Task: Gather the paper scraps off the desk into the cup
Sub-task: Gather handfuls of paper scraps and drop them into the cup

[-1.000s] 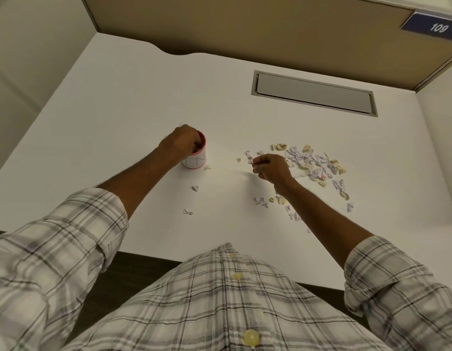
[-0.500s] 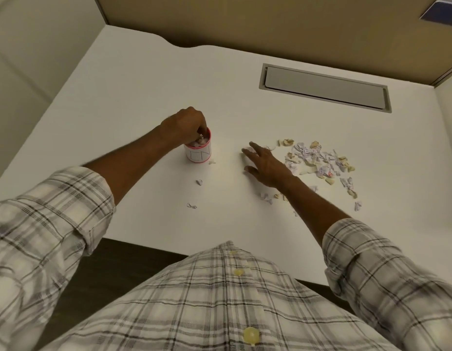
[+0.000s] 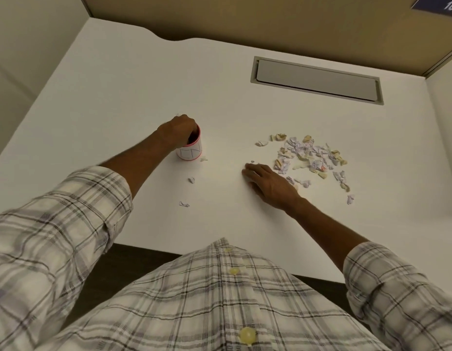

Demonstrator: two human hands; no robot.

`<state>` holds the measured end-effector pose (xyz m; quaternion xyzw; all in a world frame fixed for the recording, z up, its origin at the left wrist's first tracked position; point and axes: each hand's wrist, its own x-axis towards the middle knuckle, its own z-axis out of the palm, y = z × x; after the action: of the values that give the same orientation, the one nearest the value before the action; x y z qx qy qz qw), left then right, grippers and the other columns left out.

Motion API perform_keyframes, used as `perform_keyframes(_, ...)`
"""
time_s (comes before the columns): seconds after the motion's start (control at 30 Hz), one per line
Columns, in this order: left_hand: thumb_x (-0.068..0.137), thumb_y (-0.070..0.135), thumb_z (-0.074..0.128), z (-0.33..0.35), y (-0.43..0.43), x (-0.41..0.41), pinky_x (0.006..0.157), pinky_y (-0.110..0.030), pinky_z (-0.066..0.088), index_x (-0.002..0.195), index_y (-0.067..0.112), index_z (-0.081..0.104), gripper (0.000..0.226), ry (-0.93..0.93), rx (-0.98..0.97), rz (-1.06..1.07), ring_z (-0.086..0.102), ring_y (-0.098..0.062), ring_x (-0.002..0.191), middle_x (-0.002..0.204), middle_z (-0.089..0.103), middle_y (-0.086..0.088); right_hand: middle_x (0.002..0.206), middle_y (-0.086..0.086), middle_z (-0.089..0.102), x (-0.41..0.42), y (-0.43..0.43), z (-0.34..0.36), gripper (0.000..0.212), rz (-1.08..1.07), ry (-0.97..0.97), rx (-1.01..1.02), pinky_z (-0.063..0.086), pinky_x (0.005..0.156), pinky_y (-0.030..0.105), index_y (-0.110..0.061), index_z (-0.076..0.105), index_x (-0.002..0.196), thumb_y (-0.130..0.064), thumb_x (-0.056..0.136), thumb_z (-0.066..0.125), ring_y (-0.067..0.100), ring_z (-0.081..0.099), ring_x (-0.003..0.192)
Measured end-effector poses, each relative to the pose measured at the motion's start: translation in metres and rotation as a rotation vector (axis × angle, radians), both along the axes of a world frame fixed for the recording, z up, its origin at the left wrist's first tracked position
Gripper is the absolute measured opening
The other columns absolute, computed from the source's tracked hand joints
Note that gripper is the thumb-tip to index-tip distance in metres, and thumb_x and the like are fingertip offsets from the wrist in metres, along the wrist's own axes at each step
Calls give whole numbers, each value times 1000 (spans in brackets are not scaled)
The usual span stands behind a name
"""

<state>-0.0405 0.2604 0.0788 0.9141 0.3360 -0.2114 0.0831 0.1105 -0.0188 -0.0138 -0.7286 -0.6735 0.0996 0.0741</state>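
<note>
A small white cup (image 3: 190,152) with a pink rim stands upright on the white desk (image 3: 134,87), left of centre. My left hand (image 3: 178,129) is curled over its mouth with the fingertips dipped inside and hidden. A pile of crumpled white, lilac and tan paper scraps (image 3: 308,153) lies to the right. My right hand (image 3: 268,183) rests palm down on the desk at the pile's left edge, fingers spread, holding nothing. Three stray scraps lie near the cup: one at its base (image 3: 203,159), one below it (image 3: 191,180), one nearer me (image 3: 183,204).
A grey rectangular cable hatch (image 3: 316,81) is set into the desk behind the pile. A tan partition (image 3: 270,26) closes the back, with walls on both sides. The desk's front edge (image 3: 169,247) runs just above my plaid shirt.
My right hand went from a closed pinch to flat and spread on the desk, then drew back toward me. My left hand rose above the cup, then dipped its fingers in.
</note>
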Motion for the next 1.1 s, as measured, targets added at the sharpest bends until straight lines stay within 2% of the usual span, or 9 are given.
perform_keyframes(0.13, 92, 8, 62, 1, -1, 2, 99, -35, 49, 129, 2, 60, 37, 8, -1, -5, 59, -33, 123, 134, 60, -16, 151, 11, 52, 2, -20, -4, 39, 42, -26, 11, 55, 101, 43, -9, 53, 144, -18, 106, 48, 31, 54, 134)
perform_keyframes(0.23, 93, 5, 59, 8, 4, 4, 93, -36, 52, 124, 2, 65, 32, 17, -37, -49, 63, -34, 117, 129, 64, -17, 152, 8, 52, 5, -30, -3, 35, 71, -59, 35, 57, 93, 42, -13, 58, 138, -20, 107, 44, 29, 57, 129)
perform_keyframes(0.37, 89, 5, 67, 31, 16, 3, 79, -33, 55, 112, 15, 77, 27, 30, -115, -86, 68, -30, 100, 122, 68, -11, 150, 9, 53, 9, -30, 0, 27, 48, -74, 116, 57, 85, 43, -15, 65, 126, -23, 106, 48, 30, 58, 122)
perform_keyframes(0.5, 86, 13, 74, 42, 17, 2, 75, -31, 51, 109, 17, 78, 23, 13, -107, -105, 66, -28, 102, 121, 68, -8, 148, 9, 53, 2, -7, 3, 29, 45, -41, 113, 59, 82, 42, -14, 64, 129, -27, 105, 52, 28, 62, 116)
perform_keyframes(0.67, 94, 6, 59, 17, 8, 1, 91, -36, 51, 123, 4, 68, 31, 101, -113, -144, 63, -33, 115, 129, 63, -17, 156, 9, 43, -13, 42, 11, 43, 86, -2, -20, 55, 95, 45, -13, 52, 144, -31, 105, 51, 32, 56, 126)
perform_keyframes(0.8, 94, 4, 60, 9, 6, 2, 97, -34, 48, 127, 0, 61, 33, 140, -69, -159, 59, -33, 124, 135, 60, -18, 159, 11, 38, -19, 70, 15, 47, 140, 3, -65, 54, 100, 45, -13, 49, 146, -32, 104, 53, 32, 48, 136)
perform_keyframes(0.97, 93, 5, 61, 17, 14, -1, 89, -35, 52, 125, 7, 68, 32, 121, -135, -189, 63, -33, 115, 131, 62, -15, 162, 12, 34, -29, 89, 16, 50, 198, 26, -91, 51, 106, 44, -13, 45, 150, -31, 104, 53, 30, 40, 145)
perform_keyframes(1.1, 88, 9, 69, 36, 24, -9, 75, -30, 52, 108, 18, 79, 24, -69, -183, -172, 68, -26, 100, 118, 71, -7, 163, 14, 32, -45, 103, 11, 60, 204, 60, -135, 45, 115, 42, -14, 32, 157, -33, 104, 52, 31, 36, 149)
